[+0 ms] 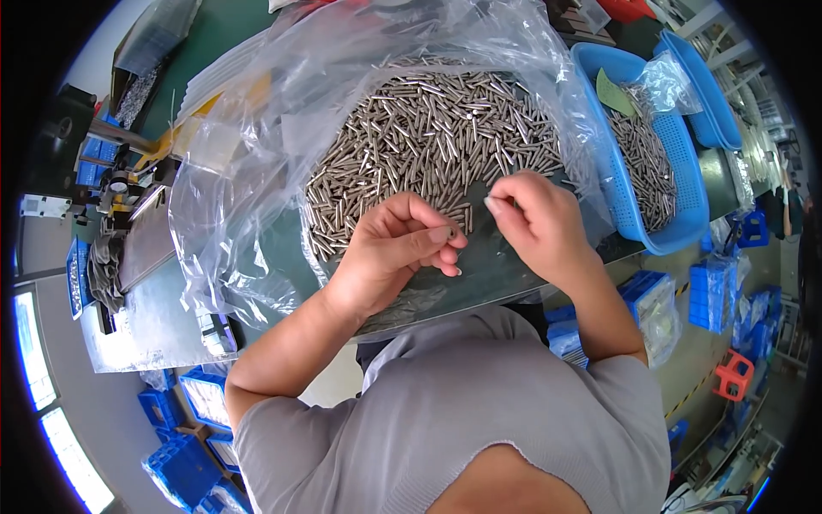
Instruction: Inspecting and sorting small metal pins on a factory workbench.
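A wide heap of small metal pins [428, 128] lies on clear plastic sheeting on the green worktop. At the heap's near edge, my left hand [390, 248] has its thumb and forefinger pinched together, with the end of a small metal pin [452, 232] showing at the fingertips. My right hand [544, 224] is beside the heap's near right edge, thumb against the curled fingers. Anything inside that pinch is hidden. The two hands are apart, the gap between them about a hand's width.
Clear plastic sheeting [235, 184] spreads around the heap. To the right stands a blue basket [687, 176] holding more pins and a green piece of card [614, 94]. Another blue basket [723, 120] sits behind it. A red stool [734, 374] and blue crates [184, 471] stand on the floor.
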{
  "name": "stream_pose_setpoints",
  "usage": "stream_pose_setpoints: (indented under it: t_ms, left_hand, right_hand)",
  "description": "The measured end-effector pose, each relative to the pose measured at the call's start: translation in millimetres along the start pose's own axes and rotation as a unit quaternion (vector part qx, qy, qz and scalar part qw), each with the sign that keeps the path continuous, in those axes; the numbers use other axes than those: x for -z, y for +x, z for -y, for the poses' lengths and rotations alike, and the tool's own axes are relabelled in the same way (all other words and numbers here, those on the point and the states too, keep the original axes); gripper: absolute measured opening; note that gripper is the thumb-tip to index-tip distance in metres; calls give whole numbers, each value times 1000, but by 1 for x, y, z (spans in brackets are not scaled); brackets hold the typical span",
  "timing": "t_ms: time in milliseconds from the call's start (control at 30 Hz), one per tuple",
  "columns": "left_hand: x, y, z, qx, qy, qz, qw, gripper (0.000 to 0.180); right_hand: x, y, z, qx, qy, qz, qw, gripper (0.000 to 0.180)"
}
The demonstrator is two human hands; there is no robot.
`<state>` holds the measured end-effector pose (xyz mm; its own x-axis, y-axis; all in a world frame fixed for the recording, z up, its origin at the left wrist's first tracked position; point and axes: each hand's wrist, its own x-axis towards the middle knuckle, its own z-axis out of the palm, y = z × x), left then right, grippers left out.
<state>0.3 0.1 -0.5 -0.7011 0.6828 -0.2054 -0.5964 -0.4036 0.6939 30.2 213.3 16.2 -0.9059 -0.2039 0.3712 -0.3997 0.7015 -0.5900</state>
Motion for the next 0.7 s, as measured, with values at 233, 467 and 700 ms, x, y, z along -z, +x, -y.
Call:
stream_pose_setpoints:
  t_ms: [233, 467, 700]
  left_hand:
    - [-1, 0, 0, 11, -15, 7, 1000, 4]
    - [-1, 0, -1, 9, -24, 5, 1000, 4]
    - [0, -1, 0, 4, -15, 11, 1000, 5]
  right_hand:
    - [-2, -7, 18, -111, 376, 4, 920, 7]
    - [-7, -8, 19, -101, 354, -7, 930, 6]
    - [-9, -6, 17, -65, 335, -10, 940, 4]
